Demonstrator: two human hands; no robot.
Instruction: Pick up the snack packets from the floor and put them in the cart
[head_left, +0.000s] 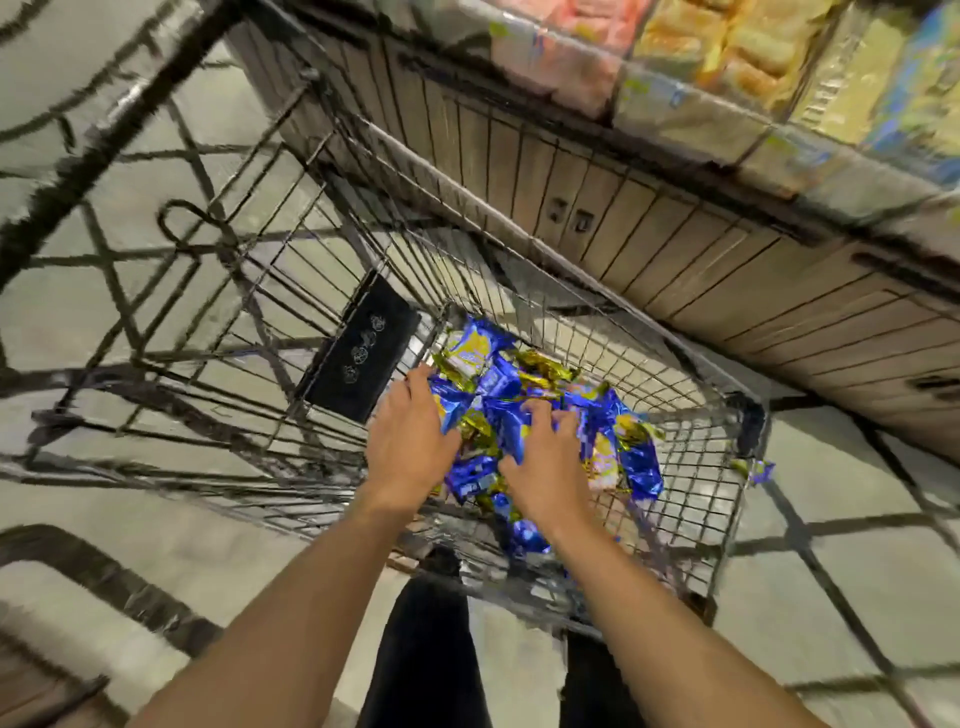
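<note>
A pile of blue and gold snack packets lies in the near end of the wire cart. Both of my hands reach into the cart over the pile. My left hand rests palm down on the pile's left side with its fingers apart. My right hand is spread over the middle of the pile, fingers on the packets. Whether either hand grips a packet is hidden beneath the palms. One more packet sits on the floor just outside the cart's right corner.
A black panel hangs inside the cart, left of the pile. A wooden-fronted shelf base runs along the cart's far side, with packaged goods stacked above. Tiled floor with dark lines surrounds the cart. My dark trouser legs stand below.
</note>
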